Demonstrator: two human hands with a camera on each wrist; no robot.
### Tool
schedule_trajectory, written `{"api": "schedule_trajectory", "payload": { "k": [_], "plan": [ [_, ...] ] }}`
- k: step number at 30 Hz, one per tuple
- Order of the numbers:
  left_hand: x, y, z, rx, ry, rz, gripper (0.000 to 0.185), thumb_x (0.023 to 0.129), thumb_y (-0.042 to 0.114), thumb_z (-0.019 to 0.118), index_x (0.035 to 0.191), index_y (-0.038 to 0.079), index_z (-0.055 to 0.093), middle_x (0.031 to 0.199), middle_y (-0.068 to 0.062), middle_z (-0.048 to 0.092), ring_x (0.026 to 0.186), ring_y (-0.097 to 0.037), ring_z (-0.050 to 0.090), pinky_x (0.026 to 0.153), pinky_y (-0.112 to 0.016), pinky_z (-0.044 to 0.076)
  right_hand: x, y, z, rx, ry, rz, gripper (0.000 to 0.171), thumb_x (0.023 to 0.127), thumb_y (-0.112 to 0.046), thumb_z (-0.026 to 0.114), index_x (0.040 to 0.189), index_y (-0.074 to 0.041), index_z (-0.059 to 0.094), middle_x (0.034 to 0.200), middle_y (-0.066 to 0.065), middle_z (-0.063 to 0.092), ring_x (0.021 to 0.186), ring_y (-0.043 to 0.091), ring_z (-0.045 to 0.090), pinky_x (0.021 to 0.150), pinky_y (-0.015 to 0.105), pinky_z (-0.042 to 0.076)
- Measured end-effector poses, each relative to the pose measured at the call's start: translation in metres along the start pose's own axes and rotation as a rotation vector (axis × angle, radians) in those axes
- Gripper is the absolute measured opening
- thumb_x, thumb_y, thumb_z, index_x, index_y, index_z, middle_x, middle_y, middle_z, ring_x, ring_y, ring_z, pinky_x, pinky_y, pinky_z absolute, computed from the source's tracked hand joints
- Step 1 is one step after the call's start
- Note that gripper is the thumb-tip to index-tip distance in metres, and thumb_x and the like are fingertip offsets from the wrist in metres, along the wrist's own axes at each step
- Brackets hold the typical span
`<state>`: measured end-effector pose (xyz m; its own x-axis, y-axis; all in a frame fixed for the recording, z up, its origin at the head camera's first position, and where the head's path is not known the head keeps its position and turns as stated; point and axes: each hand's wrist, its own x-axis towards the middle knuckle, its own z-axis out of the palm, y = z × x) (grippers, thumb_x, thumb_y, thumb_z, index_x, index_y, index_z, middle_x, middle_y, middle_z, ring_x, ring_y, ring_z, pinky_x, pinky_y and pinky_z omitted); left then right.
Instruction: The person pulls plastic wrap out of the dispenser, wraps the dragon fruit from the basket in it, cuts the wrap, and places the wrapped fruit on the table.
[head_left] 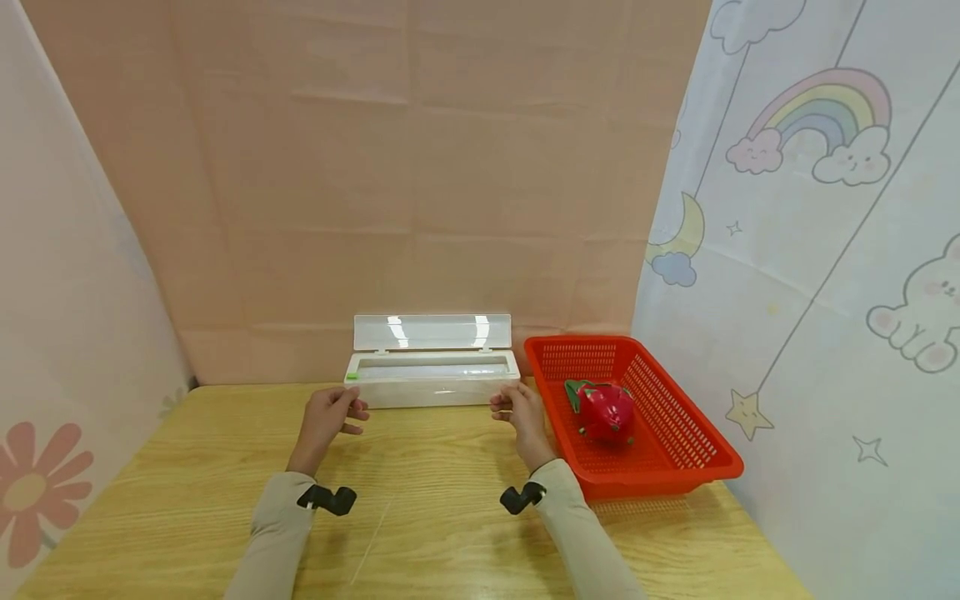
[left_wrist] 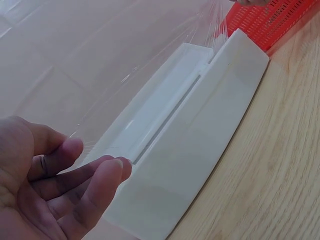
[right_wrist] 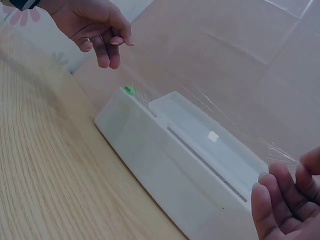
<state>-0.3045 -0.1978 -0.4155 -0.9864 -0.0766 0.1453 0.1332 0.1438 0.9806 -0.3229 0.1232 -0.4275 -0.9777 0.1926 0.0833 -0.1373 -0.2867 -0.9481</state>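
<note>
Both hands, left (head_left: 327, 417) & right (head_left: 521, 414), pinch clear film (right_wrist: 210, 115) stretched over white dispenser box (head_left: 431, 379), lid up.

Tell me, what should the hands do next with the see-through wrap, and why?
Probably draw it a little further toward the person. The left hand and right hand each pinch a corner of the clear film, which is stretched out of the white dispenser box with its lid open, yet only a short length is out.

Glossy white plastic dispenser (head_left: 432, 379), clear thin film (right_wrist: 200, 107), red plastic mesh basket (head_left: 675, 433), matt wood-grain table (head_left: 187, 475)
</note>
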Motion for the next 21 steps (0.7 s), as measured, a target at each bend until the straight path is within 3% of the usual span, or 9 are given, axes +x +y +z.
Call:
{"api": "schedule_trajectory", "payload": {
  "k": [7,21],
  "plan": [
    [-0.006,0.007,-0.002,0.007,0.005,0.003,0.037,0.104,0.022,0.055,0.086,-0.009,0.063,0.095,-0.023,0.071,0.072,-0.016,0.072,0.056,-0.034,0.059,-0.004,-0.004,0.000,0.002,-0.010,-0.021,0.018,0.097,-0.003,0.053,0.084,0.004,0.062,0.069,0.002,0.065,0.060,0.012,0.062,0.057,0.024,0.055],
    [-0.015,0.018,-0.002,0.028,0.037,0.043,0.038,0.103,0.020,0.057,0.080,-0.009,0.063,0.087,-0.019,0.072,0.068,-0.015,0.071,0.051,-0.031,0.057,-0.014,-0.014,-0.002,0.025,-0.025,-0.029,0.027,0.096,-0.003,0.052,0.070,-0.007,0.058,0.065,0.004,0.060,0.056,0.013,0.057,0.054,0.024,0.052]
  ]
}}
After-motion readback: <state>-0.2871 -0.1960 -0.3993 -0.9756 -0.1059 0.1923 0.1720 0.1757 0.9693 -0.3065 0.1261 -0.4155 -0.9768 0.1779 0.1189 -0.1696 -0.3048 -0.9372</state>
